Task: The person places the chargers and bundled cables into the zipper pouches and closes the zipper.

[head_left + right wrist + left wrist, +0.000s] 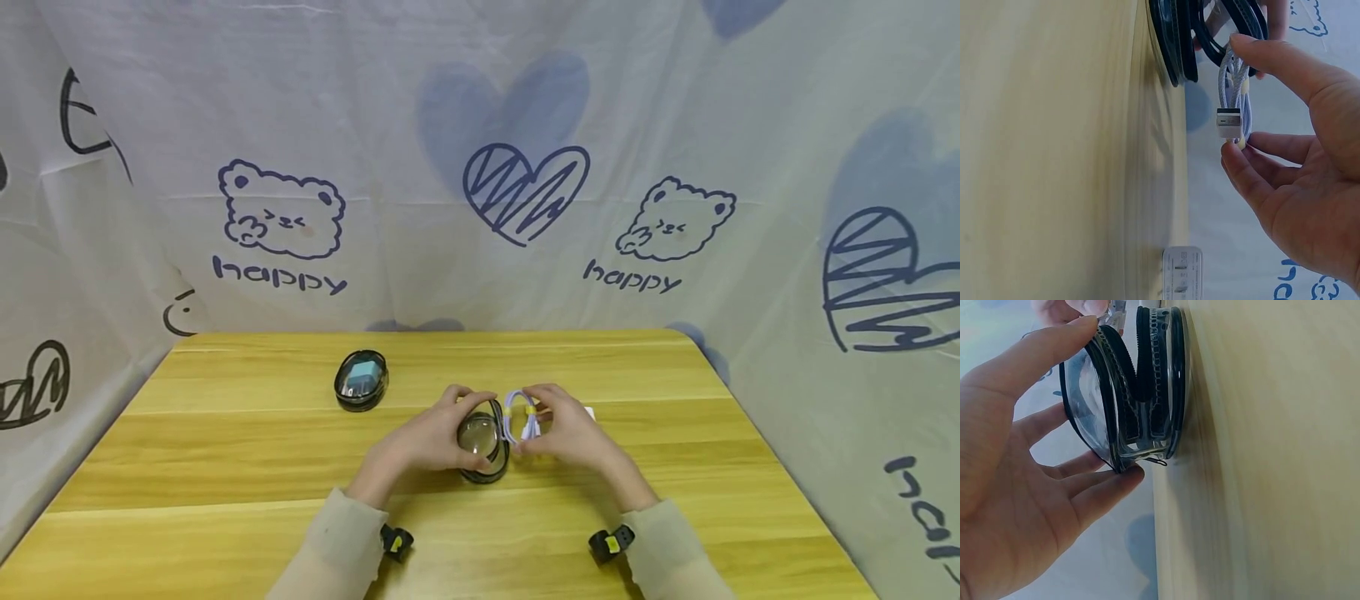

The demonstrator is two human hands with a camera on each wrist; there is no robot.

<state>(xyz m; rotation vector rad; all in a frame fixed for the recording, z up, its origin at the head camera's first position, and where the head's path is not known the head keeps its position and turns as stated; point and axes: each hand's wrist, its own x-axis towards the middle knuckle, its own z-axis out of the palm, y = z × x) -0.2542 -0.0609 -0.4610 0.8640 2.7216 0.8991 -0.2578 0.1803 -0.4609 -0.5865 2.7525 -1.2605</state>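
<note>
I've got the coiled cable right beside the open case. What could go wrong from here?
The plug sticks out from the cable, so it might snag on the zipper.
The left hand holds one side of the case; if that grip slips, the opening could narrow and block the cable.
The white charger lies close to the right hand, so a backward sweep may knock it.

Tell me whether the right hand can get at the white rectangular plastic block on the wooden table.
Not just yet, it seems: the right hand holds a coiled, pale lilac cable. Once freed, it could likely reach the block, which lies nearby with nothing seen on top.
</note>
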